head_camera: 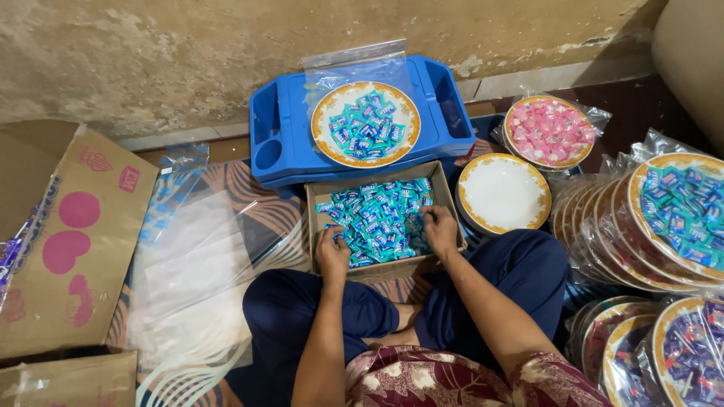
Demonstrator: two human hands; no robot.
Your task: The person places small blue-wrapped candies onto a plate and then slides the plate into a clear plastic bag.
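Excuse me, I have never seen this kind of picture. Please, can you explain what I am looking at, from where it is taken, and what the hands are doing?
There is no machine here. The single picture comes from a camera worn on a person's head, looking down at their own lap and hands while they sit on the floor. The left hand and the right hand are both inside a shallow cardboard box full of blue wrapped candies; what either grips is hidden. Behind it, a blue plastic tray carries a filled plate with a clear bag. To the right lie an empty white plate, a bagged plate of pink candies and stacks of bagged plates.
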